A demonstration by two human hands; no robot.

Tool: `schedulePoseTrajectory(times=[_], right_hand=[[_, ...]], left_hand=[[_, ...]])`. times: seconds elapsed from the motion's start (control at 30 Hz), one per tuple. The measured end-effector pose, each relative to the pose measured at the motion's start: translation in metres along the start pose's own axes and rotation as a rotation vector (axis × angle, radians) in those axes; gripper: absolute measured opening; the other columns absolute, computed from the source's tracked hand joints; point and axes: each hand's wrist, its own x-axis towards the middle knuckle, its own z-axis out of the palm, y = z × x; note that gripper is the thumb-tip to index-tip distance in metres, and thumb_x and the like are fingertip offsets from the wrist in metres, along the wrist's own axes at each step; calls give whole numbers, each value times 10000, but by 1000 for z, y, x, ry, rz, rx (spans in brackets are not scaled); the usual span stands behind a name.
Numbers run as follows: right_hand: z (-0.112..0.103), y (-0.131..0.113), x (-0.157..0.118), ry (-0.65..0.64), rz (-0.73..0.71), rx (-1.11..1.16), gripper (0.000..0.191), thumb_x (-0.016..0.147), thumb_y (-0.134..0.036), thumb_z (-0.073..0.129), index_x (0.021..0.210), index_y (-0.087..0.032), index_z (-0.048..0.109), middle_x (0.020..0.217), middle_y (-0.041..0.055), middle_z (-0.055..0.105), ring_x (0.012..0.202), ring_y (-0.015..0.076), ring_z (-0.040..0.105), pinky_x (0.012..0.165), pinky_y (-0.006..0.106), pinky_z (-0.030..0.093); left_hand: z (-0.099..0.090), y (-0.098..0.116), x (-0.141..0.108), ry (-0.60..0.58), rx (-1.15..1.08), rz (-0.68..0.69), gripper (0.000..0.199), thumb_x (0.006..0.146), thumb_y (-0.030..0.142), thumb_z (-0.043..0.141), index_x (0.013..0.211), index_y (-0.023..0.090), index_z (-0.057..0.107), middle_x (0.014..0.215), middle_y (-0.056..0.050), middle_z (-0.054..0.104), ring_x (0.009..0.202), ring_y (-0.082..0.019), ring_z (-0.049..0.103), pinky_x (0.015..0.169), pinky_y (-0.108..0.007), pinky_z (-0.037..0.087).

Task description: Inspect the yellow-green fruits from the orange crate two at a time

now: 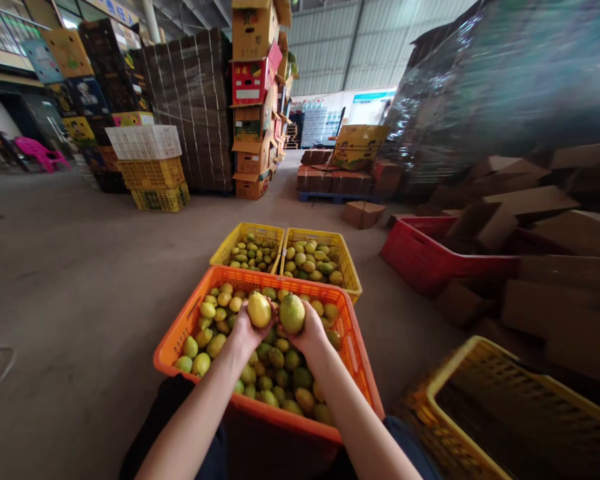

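Note:
A yellow lemon (259, 310) rests in my left hand (247, 331), its fingers curled round the fruit from below. My right hand (311, 331) grips a greener lemon (293, 314) at the same height, close beside the first. Both hands are over an orange crate (190, 301) filled with many yellow and green lemons (277, 359). The fingertips are partly hidden behind the fruit.
Beyond the orange crate are two yellow crates (222, 248) of lemons. To the right stand a red crate (420, 263) with cardboard and another yellow crate (473, 393). Stacked cartons (250, 87), wrapped pallets (190, 107) and piled baskets (153, 173) stand farther back.

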Motion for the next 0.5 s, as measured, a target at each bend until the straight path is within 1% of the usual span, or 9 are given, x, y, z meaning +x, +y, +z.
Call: schedulePoseTrajectory(times=[0.07,0.17,0.2,0.27,0.37,0.43,0.5], right_hand=[[2,2,-3,13,-7,13,261,864,-314,366,740,-184,554,507,21,599,417,154,549,424,255,423],[5,4,-8,47,-25,25,215,842,-312,403,718,-196,534,483,9,585,416,159,548,420,256,426],[6,4,-9,54,-27,27,210,837,-313,407,713,-197,530,476,8,579,419,164,551,416,258,426],[6,5,-11,53,-24,29,218,836,-312,398,710,-195,532,473,12,576,432,172,561,416,263,431],[5,8,-13,32,-16,32,244,842,-289,362,713,-190,542,498,25,590,466,179,584,447,283,462],[3,10,-13,14,-21,32,247,841,-259,347,704,-191,541,503,26,588,484,181,595,477,299,483],[-1,12,-12,-13,-51,37,230,832,-229,354,689,-193,531,494,22,576,487,183,596,496,310,494]], left_hand=[[-2,2,-2,10,-22,42,205,878,288,413,896,163,574,696,-37,619,612,-155,622,583,-302,560],[-4,4,-5,60,-47,140,173,867,338,470,827,191,552,687,-11,612,611,-140,616,560,-269,553],[-4,4,-7,65,-57,144,184,876,344,459,813,195,546,683,-7,606,606,-135,613,552,-261,550],[-4,4,-12,53,-76,103,227,905,342,392,819,196,544,683,-12,595,605,-134,610,535,-259,547],[-3,1,-19,22,-90,40,253,915,296,335,876,190,561,712,-36,595,630,-152,616,550,-299,559],[-5,0,-21,24,-87,50,234,903,303,366,890,190,570,725,-41,591,652,-163,617,593,-335,569],[-7,1,-20,65,-74,109,218,888,343,412,874,193,570,731,-34,583,659,-162,611,619,-344,571]])
